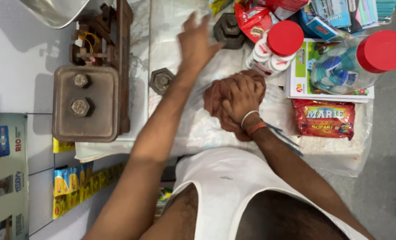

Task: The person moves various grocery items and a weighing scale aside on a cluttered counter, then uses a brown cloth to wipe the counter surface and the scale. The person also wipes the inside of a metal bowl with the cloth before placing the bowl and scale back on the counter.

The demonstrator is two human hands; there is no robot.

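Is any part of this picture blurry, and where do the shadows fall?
Head view: the left hand is smeared by motion blur; the right hand on the reddish cloth is sharp; the rusty scale casts soft shadows leftward onto the pale counter.

A white counter (11, 66) carried a rusty iron balance scale (91, 84), hexagonal iron weights (161, 81), a crumpled brown cloth (220, 100) and red-capped plastic jars (358, 64).

Bright, even indoor light falls from above, leaving soft grey shadows left of the balance scale (91, 84) on the pale counter (20, 66). The left hand (197, 41) is smeared by motion blur — fingers indistinct — while the right hand (242, 95) stays sharp. Red jar lids (381, 51) look saturated (mild glare on plastic). Edges bend slightly.
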